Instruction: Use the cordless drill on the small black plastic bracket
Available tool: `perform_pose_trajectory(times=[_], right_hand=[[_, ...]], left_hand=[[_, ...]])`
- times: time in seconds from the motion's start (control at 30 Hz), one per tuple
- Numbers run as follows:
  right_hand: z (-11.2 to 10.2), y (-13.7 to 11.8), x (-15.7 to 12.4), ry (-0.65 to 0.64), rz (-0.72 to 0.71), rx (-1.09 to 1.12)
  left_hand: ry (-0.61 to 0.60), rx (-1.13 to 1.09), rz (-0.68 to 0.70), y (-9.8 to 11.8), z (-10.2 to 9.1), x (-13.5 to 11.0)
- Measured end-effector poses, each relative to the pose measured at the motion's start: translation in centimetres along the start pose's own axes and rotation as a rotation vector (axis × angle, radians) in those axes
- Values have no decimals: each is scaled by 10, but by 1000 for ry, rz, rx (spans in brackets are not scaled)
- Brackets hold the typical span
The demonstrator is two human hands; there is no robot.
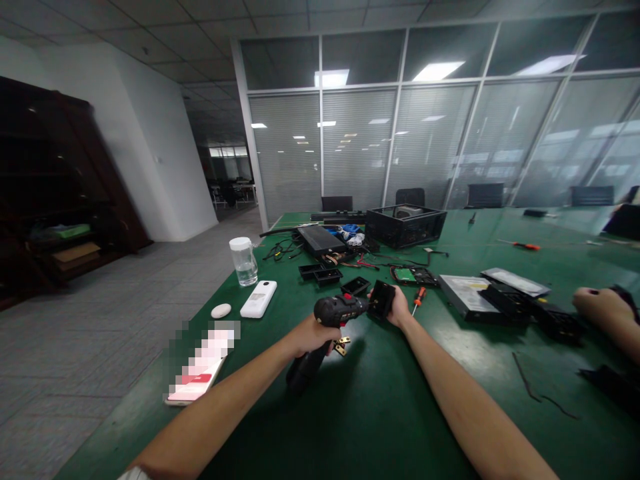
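Near left, a lit phone point(203, 373); farther along, a lidded bottle point(245, 263). At the far side, dark chairs point(485, 195) before a glass partition point(356, 150).

Your drill point(334, 312): black with red accents
Your box point(381, 300): black
Your worktop point(380, 413): deep green
Screwdriver point(419, 297) beside your box: orange and black
Metal pieces point(342, 346): gold
Jug point(245, 265): clear, white-topped
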State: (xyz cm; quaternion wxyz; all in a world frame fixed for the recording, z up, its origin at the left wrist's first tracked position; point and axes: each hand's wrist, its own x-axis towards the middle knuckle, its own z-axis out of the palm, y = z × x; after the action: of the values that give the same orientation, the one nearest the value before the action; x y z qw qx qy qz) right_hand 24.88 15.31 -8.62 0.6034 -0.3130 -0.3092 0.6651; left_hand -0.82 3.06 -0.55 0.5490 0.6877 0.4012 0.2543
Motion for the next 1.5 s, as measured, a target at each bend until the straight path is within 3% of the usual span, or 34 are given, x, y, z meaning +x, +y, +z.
perform_pose_trajectory(times=[0.7, 0.87, 1.1, 1.5], right_hand=[[0, 0, 0, 2, -1, -6], [1, 1, 1, 32, -63, 11], [-3, 1, 1, -64, -125, 23], [-1, 0, 1, -28, -67, -7]], left_hand=[[13, 12, -23, 1, 0, -1], [3, 18, -13, 4, 0, -2], [-2, 8, -8, 3, 0, -1], [-2, 1, 18, 7, 1, -4]])
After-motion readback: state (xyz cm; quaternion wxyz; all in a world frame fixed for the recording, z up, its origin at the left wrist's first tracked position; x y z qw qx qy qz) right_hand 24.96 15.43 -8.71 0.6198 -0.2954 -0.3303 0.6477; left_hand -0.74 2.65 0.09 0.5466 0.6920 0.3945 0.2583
